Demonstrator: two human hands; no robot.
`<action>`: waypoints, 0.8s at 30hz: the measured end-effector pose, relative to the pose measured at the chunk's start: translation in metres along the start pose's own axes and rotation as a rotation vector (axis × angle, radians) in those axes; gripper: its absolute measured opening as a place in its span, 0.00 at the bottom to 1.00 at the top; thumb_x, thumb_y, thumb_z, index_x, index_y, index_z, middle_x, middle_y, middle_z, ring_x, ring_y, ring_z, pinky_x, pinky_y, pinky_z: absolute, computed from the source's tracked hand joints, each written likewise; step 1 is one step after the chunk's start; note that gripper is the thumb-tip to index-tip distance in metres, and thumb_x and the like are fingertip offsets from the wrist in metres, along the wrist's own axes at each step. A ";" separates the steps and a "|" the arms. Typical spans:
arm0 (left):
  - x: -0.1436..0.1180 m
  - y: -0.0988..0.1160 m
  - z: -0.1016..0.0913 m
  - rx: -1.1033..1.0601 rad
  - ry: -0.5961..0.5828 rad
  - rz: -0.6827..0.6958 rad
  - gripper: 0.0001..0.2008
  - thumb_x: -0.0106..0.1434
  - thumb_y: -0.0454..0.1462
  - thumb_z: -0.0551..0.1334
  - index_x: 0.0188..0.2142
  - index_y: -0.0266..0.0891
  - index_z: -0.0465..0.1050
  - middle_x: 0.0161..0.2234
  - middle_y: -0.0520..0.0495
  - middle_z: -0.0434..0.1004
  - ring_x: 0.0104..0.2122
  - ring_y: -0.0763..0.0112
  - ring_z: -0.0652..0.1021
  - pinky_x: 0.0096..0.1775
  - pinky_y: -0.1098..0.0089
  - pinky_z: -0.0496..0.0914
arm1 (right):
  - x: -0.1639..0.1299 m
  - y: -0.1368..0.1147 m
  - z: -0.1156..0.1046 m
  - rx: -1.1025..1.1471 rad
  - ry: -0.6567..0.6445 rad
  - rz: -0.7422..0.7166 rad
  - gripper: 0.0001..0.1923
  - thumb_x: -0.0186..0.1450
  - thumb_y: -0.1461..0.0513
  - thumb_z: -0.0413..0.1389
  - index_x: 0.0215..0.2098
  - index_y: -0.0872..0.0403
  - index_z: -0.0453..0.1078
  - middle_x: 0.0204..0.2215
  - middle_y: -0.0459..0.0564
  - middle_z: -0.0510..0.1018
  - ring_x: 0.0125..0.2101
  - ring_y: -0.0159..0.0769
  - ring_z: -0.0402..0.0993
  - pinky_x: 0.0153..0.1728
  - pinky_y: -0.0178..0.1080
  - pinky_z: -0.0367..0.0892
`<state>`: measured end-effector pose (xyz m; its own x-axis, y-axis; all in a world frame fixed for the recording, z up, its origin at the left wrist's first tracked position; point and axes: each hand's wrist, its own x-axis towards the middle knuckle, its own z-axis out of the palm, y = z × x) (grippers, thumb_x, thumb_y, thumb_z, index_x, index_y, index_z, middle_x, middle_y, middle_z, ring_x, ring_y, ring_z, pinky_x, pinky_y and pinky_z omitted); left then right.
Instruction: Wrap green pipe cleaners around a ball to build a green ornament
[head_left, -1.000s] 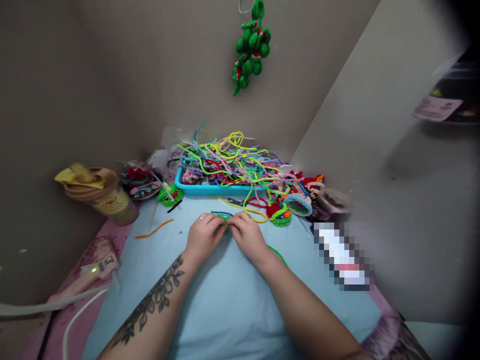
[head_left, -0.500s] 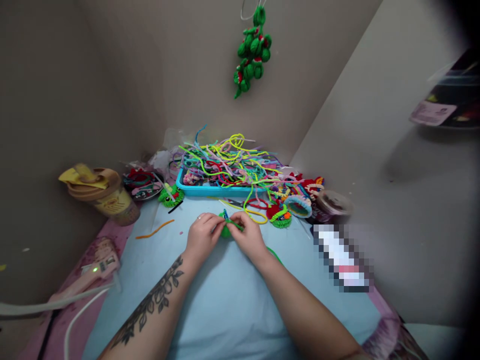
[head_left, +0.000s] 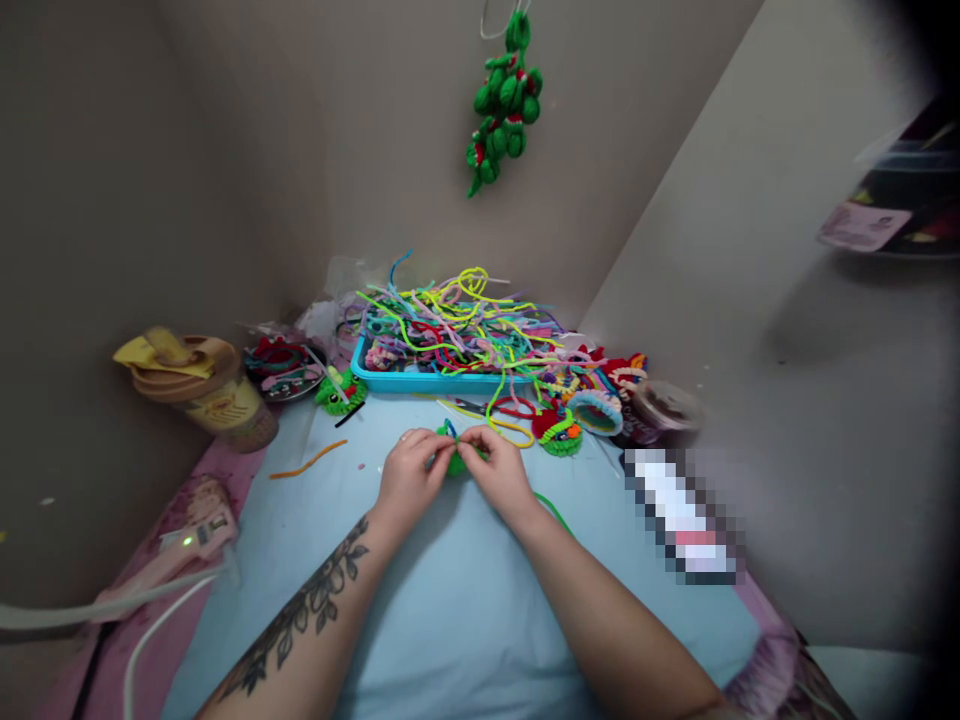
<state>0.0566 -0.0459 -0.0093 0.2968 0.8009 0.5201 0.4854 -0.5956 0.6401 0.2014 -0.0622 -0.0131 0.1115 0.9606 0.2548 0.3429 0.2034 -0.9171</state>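
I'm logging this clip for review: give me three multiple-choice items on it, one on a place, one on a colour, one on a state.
1. Where does the blue tray of pipe cleaners stand?
A. at the far end of the table, beyond the hands
B. on the floor
C. in the person's lap

2. What colour is the small piece pinched between the two hands?
A. white
B. green
C. black

3. How are the hands placed?
A. both flat on the table, apart
B. one raised to the wall
C. left hand and right hand close together, fingertips closed on the piece

Answers: 1 A, the tray sits near the corner of the walls behind the hands. 2 B, green fuzz shows between the fingertips. 3 C, both hands meet over the light blue table cover, gripping the piece.
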 end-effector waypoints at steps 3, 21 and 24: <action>0.000 0.006 0.002 -0.109 -0.024 -0.113 0.08 0.60 0.36 0.58 0.34 0.38 0.76 0.29 0.46 0.74 0.31 0.70 0.73 0.33 0.70 0.67 | 0.001 0.000 -0.001 0.009 0.016 0.010 0.04 0.57 0.63 0.52 0.28 0.54 0.67 0.24 0.46 0.73 0.27 0.33 0.69 0.31 0.35 0.65; 0.008 0.000 0.000 -0.246 -0.035 -0.275 0.05 0.54 0.37 0.62 0.29 0.38 0.76 0.25 0.51 0.70 0.24 0.75 0.69 0.28 0.73 0.66 | 0.000 0.002 -0.001 -0.016 -0.056 -0.061 0.05 0.57 0.64 0.50 0.29 0.54 0.69 0.26 0.45 0.74 0.29 0.32 0.69 0.31 0.35 0.65; 0.007 0.003 0.002 -0.217 -0.005 -0.263 0.04 0.54 0.35 0.62 0.29 0.38 0.75 0.25 0.51 0.70 0.25 0.74 0.70 0.28 0.73 0.66 | -0.001 0.001 0.002 -0.036 -0.044 -0.046 0.05 0.57 0.65 0.50 0.28 0.54 0.69 0.26 0.46 0.74 0.29 0.33 0.69 0.32 0.36 0.65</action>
<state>0.0617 -0.0417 -0.0045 0.1885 0.9289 0.3188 0.3594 -0.3674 0.8578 0.1999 -0.0628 -0.0153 0.0540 0.9578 0.2823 0.3801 0.2417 -0.8928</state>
